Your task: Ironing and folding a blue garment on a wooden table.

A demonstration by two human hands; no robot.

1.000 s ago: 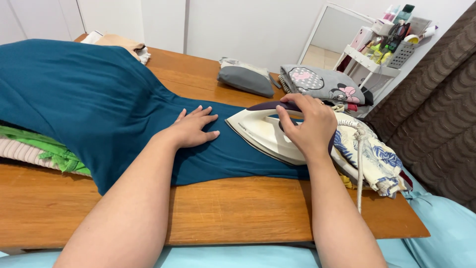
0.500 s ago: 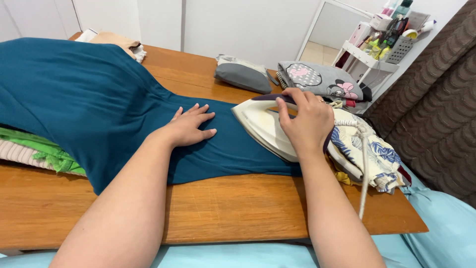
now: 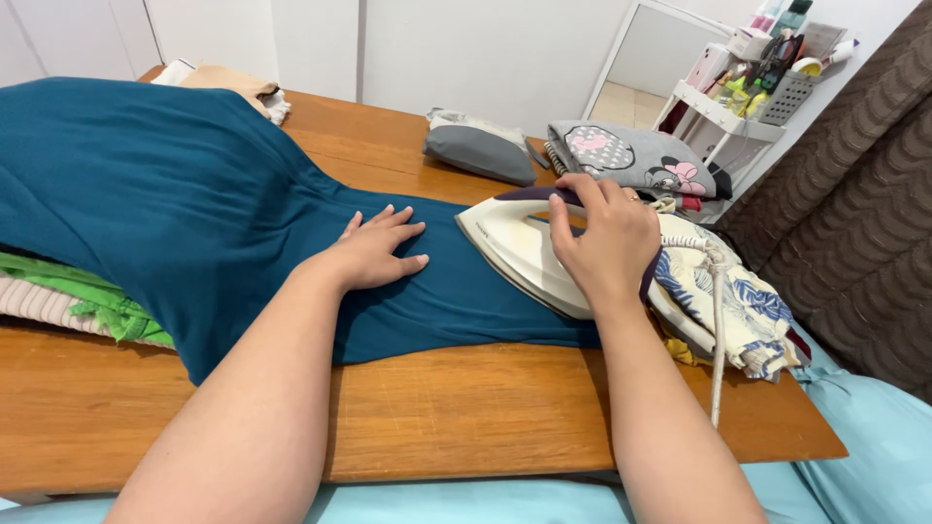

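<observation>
Fig.: R hand [image 3: 604,243], grip closed round the handle of the cream iron [image 3: 515,254], soleplate flat on the teal garment [image 3: 184,213]. L hand [image 3: 374,250] lies open, palm down on the cloth just beside the iron's tip, holding nothing. Garment is spread over the wooden bench [image 3: 466,417]. To do well, I judge: keep cloth taut w/ L hand, fingers clear of the tip, cord [image 3: 716,340] off the fabric.

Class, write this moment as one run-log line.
left hand: flat on teal cloth | right hand: grips iron on cloth | surface: wooden table
</observation>
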